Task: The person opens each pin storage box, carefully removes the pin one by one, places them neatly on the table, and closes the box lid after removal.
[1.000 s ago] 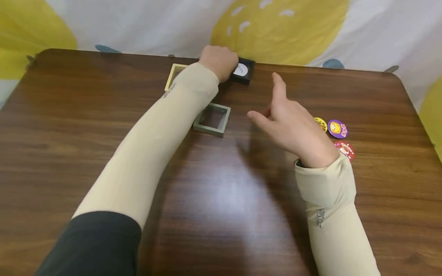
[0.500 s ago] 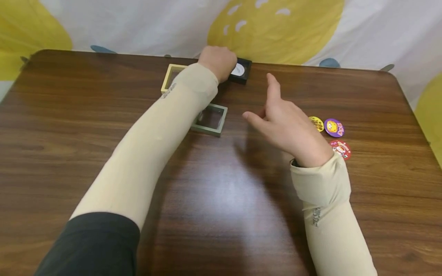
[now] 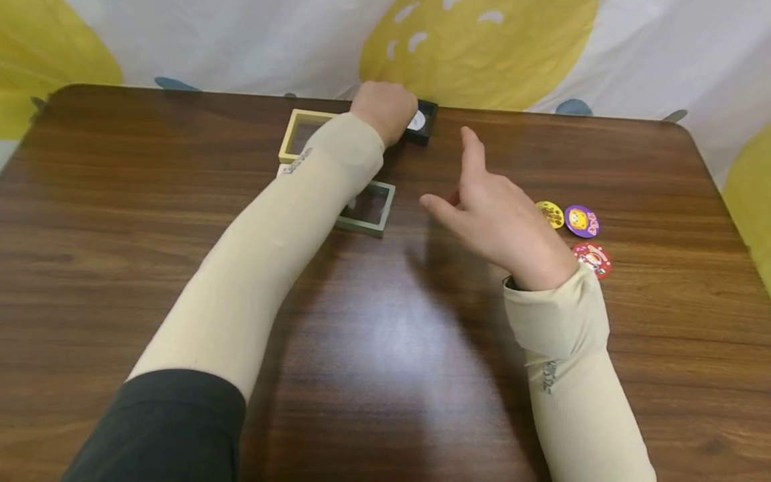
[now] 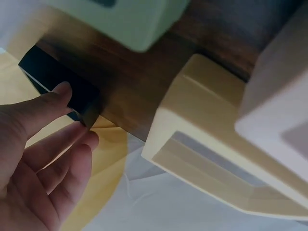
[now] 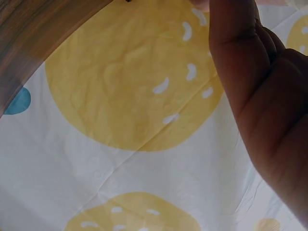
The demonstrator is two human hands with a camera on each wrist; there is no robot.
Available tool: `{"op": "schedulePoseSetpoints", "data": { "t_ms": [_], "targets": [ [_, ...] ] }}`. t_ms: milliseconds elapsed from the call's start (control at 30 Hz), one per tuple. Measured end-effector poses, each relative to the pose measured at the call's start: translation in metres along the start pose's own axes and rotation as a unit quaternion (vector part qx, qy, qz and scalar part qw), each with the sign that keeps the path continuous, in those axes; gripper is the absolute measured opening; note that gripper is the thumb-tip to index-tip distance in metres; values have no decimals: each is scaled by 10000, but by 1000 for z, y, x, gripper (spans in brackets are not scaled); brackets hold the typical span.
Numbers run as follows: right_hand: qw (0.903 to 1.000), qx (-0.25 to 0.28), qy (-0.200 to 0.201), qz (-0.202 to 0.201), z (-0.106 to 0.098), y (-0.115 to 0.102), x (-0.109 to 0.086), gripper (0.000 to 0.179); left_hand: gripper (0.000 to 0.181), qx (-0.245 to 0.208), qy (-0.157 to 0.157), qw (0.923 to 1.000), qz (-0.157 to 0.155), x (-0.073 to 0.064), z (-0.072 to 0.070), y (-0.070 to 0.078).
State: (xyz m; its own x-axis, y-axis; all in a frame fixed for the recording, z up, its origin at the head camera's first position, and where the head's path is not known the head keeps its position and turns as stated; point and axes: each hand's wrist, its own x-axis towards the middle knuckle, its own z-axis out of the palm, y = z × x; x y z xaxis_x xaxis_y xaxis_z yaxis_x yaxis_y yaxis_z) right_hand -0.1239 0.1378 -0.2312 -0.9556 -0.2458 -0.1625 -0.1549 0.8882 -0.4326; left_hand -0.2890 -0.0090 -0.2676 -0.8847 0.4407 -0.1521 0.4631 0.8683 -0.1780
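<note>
My left hand (image 3: 384,112) is at the table's far edge, its thumb and fingers pinching a small black square frame (image 3: 430,119) with a white disc (image 3: 417,120) in it. In the left wrist view the thumb lies on the side of the black frame (image 4: 57,74), with fingers against its other side. Left of that hand is a cream-yellow frame (image 3: 288,137), partly covered by the sleeve. A grey-green frame (image 3: 364,226) lies nearer, its left part behind the forearm. My right hand (image 3: 506,221) hovers over the table, holding nothing, index finger and thumb spread.
Beside the right wrist lie a yellow round badge (image 3: 550,214), a purple one (image 3: 581,221) and a red one (image 3: 592,260). A pale frame (image 4: 276,91) stands beside the yellow frame in the left wrist view. A patterned cloth (image 3: 482,53) hangs behind the table.
The left hand has shifted slightly right along the black frame, and more of the yellow frame shows past the sleeve. The right hand stays nearly still; the head view drifts a little.
</note>
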Motion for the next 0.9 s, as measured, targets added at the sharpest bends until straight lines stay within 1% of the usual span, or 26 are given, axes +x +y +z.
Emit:
{"op": "schedulePoseSetpoints", "data": {
  "t_ms": [133,267,367,533,733,900],
  "targets": [
    [10000,-27,11,-29,1,0,1,91,30,106,-2,9999,16,-1,0,1],
    [10000,-28,2,-13,2,1,1,91,29,330,17,9993,178,-2,0,3],
    [10000,-13,-16,12,1,2,0,91,27,334,35,9991,273,-4,-1,3],
    [10000,2,-12,14,-1,4,-1,92,19,185,-42,9990,408,-7,-6,0],
    [10000,12,-63,27,-3,5,-1,91,19,172,-43,9973,708,-16,-13,0],
    [10000,-3,-56,58,-4,5,-1,91,16,144,186,9957,898,-28,-15,0]
  ]
}}
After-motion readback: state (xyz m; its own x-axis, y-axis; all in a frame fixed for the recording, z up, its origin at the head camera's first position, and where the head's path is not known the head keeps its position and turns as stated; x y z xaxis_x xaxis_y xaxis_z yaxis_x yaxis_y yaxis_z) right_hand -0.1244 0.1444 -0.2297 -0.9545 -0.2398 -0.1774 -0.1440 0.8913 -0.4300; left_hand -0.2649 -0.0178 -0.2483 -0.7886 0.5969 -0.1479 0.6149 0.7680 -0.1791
